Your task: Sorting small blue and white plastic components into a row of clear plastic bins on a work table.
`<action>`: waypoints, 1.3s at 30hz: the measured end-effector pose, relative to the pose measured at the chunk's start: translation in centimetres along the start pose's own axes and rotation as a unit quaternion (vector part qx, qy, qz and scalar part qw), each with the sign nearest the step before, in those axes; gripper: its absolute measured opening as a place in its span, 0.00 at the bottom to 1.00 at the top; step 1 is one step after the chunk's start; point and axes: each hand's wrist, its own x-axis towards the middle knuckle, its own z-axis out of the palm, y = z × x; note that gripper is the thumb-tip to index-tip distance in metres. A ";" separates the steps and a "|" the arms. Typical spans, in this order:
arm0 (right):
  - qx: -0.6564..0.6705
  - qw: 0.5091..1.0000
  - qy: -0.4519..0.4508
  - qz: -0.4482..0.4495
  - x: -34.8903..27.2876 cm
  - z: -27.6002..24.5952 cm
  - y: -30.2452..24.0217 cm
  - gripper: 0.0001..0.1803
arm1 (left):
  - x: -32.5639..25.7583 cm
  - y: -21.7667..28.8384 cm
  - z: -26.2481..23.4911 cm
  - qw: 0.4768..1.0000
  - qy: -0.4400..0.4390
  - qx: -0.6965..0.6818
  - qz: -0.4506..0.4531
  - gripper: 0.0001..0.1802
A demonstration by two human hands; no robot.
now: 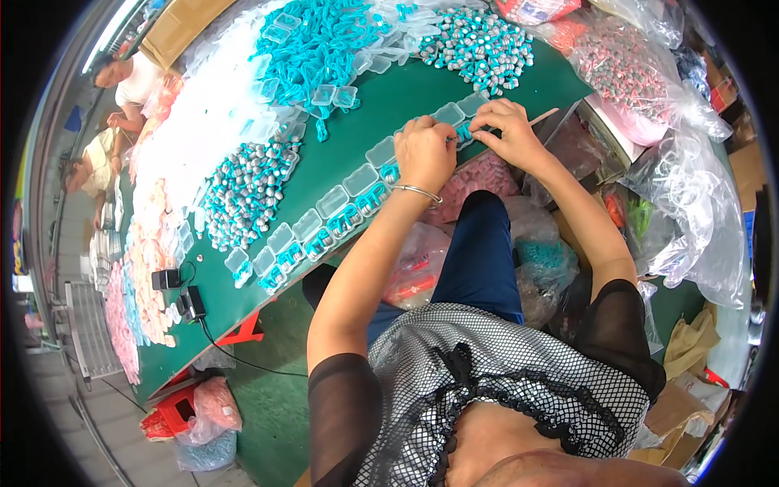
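Observation:
A bent row of small clear plastic cases (333, 202) with raised lids runs along the near edge of the green table. Several hold small teal-and-grey pieces (372, 197). Over the right part of this row, my left hand (425, 151) has its fingers pinched together. My right hand (513, 134) faces it with thumb and fingertips closed beside a case holding a teal piece (464, 131). What either pinch holds is too small to make out. A bangle circles my left wrist.
Heaps of teal-and-grey pieces (243, 195) and a teal cord-like pile (312, 49) lie on the green table (365, 105). Bags of pink pieces (629, 69) stand at right. A black box with a cable (191, 303) sits at the left edge. Two other people are at far left.

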 end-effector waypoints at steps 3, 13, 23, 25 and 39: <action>-0.013 1.000 -0.010 -0.001 0.1 0.1 0.1 0.06 | 0.2 0.3 -0.2 0.999 -0.016 0.043 0.014 0.02; -0.080 0.994 -0.072 -0.011 1.1 -0.6 -0.5 0.04 | 0.5 0.5 -0.4 0.995 -0.040 0.079 0.037 0.02; -0.039 0.998 0.037 0.027 2.9 -1.9 2.7 0.05 | 0.1 -0.1 -3.3 0.998 -0.051 0.021 0.017 0.04; -0.052 0.997 0.040 0.050 4.0 -2.2 3.6 0.05 | 0.1 -0.5 -4.6 0.999 -0.048 0.006 0.021 0.04; -0.415 0.903 -0.065 0.084 8.7 1.2 3.1 0.09 | -5.1 -13.3 -15.5 0.986 0.012 0.043 -0.160 0.06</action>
